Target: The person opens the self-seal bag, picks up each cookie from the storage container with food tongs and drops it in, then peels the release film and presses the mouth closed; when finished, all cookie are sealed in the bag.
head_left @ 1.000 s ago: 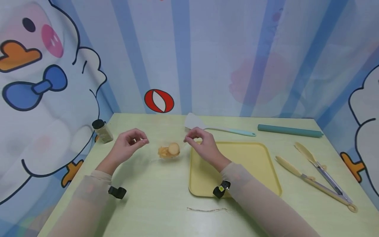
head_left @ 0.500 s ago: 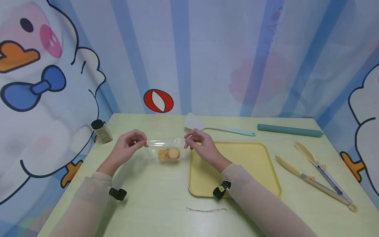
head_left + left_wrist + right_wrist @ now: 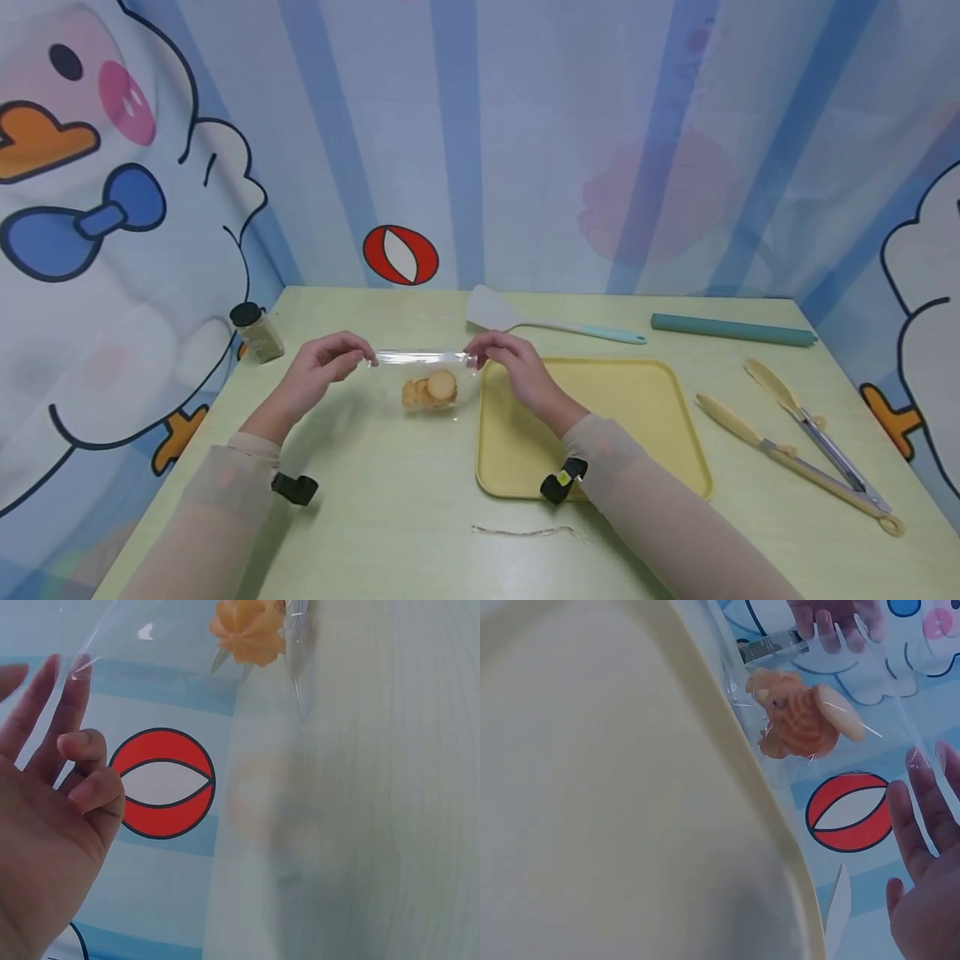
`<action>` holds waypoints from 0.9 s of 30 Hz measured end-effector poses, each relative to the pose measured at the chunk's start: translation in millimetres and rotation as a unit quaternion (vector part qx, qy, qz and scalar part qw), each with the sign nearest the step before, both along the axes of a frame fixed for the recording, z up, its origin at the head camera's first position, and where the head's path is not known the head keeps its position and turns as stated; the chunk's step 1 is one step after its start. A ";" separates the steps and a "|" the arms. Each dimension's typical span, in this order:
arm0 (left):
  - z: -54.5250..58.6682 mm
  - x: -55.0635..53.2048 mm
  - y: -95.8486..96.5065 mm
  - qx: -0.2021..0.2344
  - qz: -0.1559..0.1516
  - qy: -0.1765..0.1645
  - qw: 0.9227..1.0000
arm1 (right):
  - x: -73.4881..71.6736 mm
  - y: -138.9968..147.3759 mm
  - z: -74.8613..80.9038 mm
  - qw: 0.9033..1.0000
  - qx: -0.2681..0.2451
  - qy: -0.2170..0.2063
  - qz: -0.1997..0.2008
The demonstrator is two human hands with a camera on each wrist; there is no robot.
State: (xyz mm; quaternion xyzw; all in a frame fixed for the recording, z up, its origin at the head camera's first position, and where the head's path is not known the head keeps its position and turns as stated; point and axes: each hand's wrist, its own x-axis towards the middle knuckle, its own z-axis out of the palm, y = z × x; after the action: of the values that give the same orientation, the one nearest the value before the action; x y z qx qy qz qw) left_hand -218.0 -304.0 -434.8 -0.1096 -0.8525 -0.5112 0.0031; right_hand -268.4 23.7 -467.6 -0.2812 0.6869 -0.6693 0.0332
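A clear plastic bag (image 3: pixel 422 358) is stretched between my two hands, its folded top edge shining. Small tan cookies (image 3: pixel 430 390) lie at the bottom of it; in the left wrist view one star-shaped, ridged cookie (image 3: pixel 247 631) shows through the film. My left hand (image 3: pixel 327 363) pinches the bag's upper left corner. At the upper right corner my right hand (image 3: pixel 519 367) pinches the same edge, above the left rim of a yellow tray (image 3: pixel 592 442). Near the table's front lies a thin twist tie (image 3: pixel 525 532).
A white spatula (image 3: pixel 491 310) with a pale green handle lies behind the right hand. Farther right are a teal rod (image 3: pixel 731 329) and spread tongs (image 3: pixel 798 471) with yellow tips. A black-lidded shaker jar (image 3: pixel 257 333) stands at the left table edge.
The bag's top edge has become plainly visible, pulled straight and folded between the hands. The cookies have shifted slightly and spread at the bag's bottom. Both hands have stayed nearly in place.
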 end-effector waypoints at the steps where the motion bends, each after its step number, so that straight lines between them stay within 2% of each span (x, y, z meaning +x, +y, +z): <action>1: -0.1 -0.5 0.9 -0.011 0.007 0.005 1.000 | 0.7 -0.1 0.4 1.000 0.010 0.008 -0.008; 4: -1.1 -1.9 3.3 -0.039 0.035 0.017 0.998 | 1.9 -0.7 -0.4 0.998 0.052 0.028 -0.035; 7: -2.6 -2.7 4.2 -0.045 0.047 0.032 0.997 | 2.7 -2.4 -1.8 0.994 0.083 0.048 -0.057; 14: -3.7 -2.8 4.2 -0.022 0.045 0.080 0.996 | 4.7 -3.1 0.6 0.985 0.093 0.101 -0.100; 16: -3.5 -1.8 4.4 -0.016 0.038 0.082 0.996 | 4.4 -3.7 1.3 0.985 0.102 0.099 -0.095; 20: -4.3 -2.1 6.2 -0.015 0.017 0.072 0.997 | 3.5 -4.8 2.9 0.987 0.129 0.076 -0.059; 24: -8.1 -5.9 9.5 -0.051 -0.010 0.049 0.997 | 1.9 -7.4 2.9 0.987 0.136 0.081 -0.039; 27: -12.0 -6.7 10.4 -0.094 -0.003 0.036 0.995 | 1.4 -10.9 1.6 0.983 0.151 0.099 -0.030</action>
State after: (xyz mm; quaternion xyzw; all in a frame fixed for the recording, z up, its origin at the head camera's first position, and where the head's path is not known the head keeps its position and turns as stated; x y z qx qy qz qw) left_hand -224.8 -293.6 -446.8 -0.1303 -0.8956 -0.4249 0.0214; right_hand -267.0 12.9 -466.1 -0.3172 0.7882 -0.5273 -0.0128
